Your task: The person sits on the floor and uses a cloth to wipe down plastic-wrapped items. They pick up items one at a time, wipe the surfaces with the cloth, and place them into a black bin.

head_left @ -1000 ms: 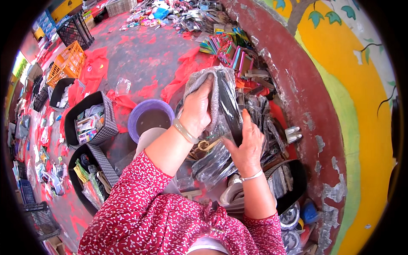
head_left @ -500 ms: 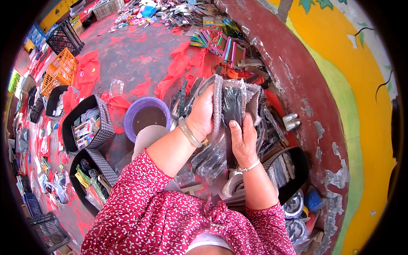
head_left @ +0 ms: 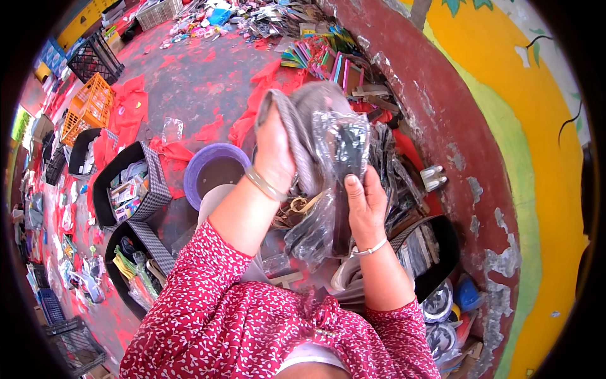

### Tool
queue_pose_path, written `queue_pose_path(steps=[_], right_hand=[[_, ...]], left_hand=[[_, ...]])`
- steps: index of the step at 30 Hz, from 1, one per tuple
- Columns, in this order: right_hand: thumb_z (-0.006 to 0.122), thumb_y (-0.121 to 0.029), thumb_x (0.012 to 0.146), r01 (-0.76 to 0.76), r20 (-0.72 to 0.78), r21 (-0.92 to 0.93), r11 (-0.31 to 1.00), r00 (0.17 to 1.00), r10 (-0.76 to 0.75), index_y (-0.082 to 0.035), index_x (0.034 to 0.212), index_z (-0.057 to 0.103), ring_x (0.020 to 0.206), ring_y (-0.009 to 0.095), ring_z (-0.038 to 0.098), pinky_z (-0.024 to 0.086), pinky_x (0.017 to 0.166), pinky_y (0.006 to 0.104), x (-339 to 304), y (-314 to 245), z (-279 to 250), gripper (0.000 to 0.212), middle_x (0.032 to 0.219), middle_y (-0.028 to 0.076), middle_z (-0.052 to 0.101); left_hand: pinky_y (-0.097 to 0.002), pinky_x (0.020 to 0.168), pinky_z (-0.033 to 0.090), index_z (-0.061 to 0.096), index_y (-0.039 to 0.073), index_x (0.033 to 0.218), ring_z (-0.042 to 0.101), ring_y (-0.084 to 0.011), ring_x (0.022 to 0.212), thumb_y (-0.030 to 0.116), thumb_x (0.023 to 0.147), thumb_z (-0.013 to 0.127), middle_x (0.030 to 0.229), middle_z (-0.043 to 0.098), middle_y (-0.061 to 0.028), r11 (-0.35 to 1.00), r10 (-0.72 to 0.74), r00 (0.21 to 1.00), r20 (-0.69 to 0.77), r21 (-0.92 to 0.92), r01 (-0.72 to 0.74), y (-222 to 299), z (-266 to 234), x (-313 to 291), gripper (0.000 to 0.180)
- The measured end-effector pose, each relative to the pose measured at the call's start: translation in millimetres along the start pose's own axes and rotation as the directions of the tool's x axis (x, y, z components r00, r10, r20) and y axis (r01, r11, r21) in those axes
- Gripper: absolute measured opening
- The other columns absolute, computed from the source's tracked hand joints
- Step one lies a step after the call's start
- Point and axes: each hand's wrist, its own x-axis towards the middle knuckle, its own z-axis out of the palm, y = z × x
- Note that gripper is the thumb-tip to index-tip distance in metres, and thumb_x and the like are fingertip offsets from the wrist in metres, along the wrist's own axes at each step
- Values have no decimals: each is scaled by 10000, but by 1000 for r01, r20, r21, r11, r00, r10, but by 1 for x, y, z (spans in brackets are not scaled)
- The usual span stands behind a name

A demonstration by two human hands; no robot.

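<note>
Right grip on plastic-wrapped dark item; colourful packages, print unreadably small.

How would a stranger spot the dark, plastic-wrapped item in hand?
From the dark red wall, go left to the right hand with the pale bangle. It holds a long, dark item in clear plastic. Unlike the wrapped pieces heaped nearby, this one is raised beside a grey cloth.
</note>
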Motion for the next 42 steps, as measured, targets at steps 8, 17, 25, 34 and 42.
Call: queue_pose_path(steps=[8,17,25,34,42], right_hand=[[526,-175,914,-70,-60,344,936,994,96,-9,1082,533,845,66,445,360,791,192,9,0,-1,236,923,-21,529],[569,-239,884,2,-151,204,979,988,29,-7,1106,533,905,92,482,381,837,240,22,4,-11,323,986,15,573],[515,-219,920,16,-240,402,915,967,88,-1,1092,567,907,67,494,384,825,215,19,8,-13,283,994,-1,585],[485,-294,923,72,-349,627,776,916,197,-11,1056,558,835,132,575,480,744,275,37,-8,-45,321,942,52,606],[551,-248,895,-8,-268,525,851,947,175,3,1059,569,871,124,583,471,795,262,34,-4,-36,300,986,52,615]], left_hand=[[-338,853,478,525,44,1149,589,-191,944,423,836,577,1070,594,-79,981,-182,958,222,105,162,-24,-8,-16,495],[-290,916,403,494,26,1200,508,-140,1039,210,943,448,1141,541,-57,662,-56,913,404,700,-269,-57,-10,-15,320],[-288,956,354,484,25,1216,462,-136,1087,220,956,418,1178,515,-45,597,-108,894,434,748,-291,-64,-3,-21,332],[-270,865,417,527,30,1145,525,-120,974,115,873,557,1049,574,-28,600,-304,918,257,800,-25,-56,-6,-24,287],[-274,848,448,498,50,1134,544,-127,948,-4,714,701,1000,564,-16,817,-399,893,209,523,243,-63,-1,-20,470]])
